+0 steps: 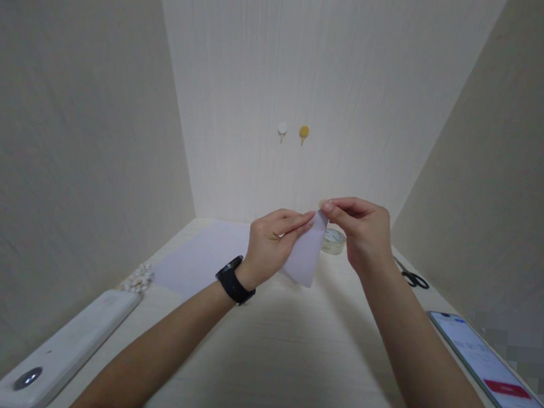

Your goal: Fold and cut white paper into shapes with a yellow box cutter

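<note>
A small folded piece of white paper [306,258] is held up above the desk between both hands. My left hand [273,242], with a black watch [234,281] on its wrist, grips the paper's left side. My right hand [362,231] pinches the paper's top corner between thumb and fingertips. A larger white sheet [200,258] lies flat on the desk behind my left hand.
A roll of clear tape [334,240] sits behind the paper. Black scissors [412,278] lie at the right wall. A phone [493,369] with a lit screen lies at the right front. A white device [61,354] and a small white flower-like cluster [139,278] lie left. Two hooks [292,131] hang on the back wall.
</note>
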The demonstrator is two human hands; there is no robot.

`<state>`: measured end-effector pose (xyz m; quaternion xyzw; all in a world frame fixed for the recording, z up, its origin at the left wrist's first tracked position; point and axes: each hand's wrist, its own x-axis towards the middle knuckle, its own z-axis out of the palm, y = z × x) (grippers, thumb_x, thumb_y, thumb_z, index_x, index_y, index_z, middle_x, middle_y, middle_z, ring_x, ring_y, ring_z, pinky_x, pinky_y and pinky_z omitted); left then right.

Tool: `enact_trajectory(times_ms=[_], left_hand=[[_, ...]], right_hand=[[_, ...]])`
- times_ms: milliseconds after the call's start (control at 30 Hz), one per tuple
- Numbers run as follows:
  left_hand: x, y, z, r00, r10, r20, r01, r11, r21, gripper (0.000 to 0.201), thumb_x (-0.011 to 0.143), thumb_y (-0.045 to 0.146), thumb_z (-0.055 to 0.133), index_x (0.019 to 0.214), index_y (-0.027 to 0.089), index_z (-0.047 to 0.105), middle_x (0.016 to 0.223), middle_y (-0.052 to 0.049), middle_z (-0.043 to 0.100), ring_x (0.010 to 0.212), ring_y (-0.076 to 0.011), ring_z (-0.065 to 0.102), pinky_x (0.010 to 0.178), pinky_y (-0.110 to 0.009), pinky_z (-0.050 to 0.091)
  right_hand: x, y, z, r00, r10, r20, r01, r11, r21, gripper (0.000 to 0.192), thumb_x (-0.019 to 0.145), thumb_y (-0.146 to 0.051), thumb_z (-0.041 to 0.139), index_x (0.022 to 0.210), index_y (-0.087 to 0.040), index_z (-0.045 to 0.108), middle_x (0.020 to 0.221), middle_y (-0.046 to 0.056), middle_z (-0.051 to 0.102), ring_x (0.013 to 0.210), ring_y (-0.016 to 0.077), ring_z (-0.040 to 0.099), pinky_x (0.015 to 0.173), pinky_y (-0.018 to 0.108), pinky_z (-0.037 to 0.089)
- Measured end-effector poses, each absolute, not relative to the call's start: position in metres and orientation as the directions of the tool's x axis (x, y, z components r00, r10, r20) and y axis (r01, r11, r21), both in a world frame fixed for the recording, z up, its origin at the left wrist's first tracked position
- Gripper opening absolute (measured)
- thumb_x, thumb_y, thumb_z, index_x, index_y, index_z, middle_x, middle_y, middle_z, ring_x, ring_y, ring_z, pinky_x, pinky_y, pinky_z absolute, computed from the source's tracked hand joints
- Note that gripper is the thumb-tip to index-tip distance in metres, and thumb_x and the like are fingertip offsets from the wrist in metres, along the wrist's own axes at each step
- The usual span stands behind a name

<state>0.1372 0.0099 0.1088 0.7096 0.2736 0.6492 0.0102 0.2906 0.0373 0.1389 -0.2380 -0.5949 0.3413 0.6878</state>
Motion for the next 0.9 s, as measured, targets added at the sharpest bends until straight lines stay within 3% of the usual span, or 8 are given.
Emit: enact_trajectory(times_ms=[300,533,900], left_hand=[[0.1372,0.0085,0.1085,-0.034,0.458,0.888,0.372,-0.819,0.437,0.014,0.085,0.027,0.071,0.096,0.028,0.078,0.092,-0.003,0.076,0.079,-0.015,0.069,0.075,-0.029,0.056],[0.1387,0.0066,0.1094,-0.024,0.51,0.86,0.353,-0.801,0.484,0.014,0.084,0.026,0.071,0.095,0.027,0.078,0.091,-0.003,0.077,0.078,-0.0152,0.07,0.074,-0.028,0.056],[0.1366,0.0073,0.115,-0.001,0.753,0.658,0.197,-0.645,0.738,0.017,0.076,0.031,0.077,0.089,0.021,0.079,0.087,-0.006,0.077,0.079,-0.02,0.071,0.07,-0.031,0.057]], right_hand=[[0.2915,0.0386,0.1389,0.031,0.786,0.617,-0.212,0.608,-0.765,0.025,0.057,-0.04,0.086,0.068,-0.021,0.075,0.069,0.004,0.072,0.062,0.0171,0.062,0.06,0.033,0.05],[0.293,0.0395,0.1385,0.077,0.782,0.619,-0.186,0.621,-0.761,0.015,0.061,-0.033,0.083,0.065,-0.021,0.076,0.065,0.003,0.07,0.061,0.0165,0.06,0.06,0.032,0.048],[0.2916,0.0369,0.1395,0.091,0.766,0.636,-0.127,0.642,-0.756,0.013,0.061,-0.032,0.081,0.06,-0.021,0.073,0.06,0.002,0.068,0.058,0.0165,0.059,0.059,0.032,0.048]])
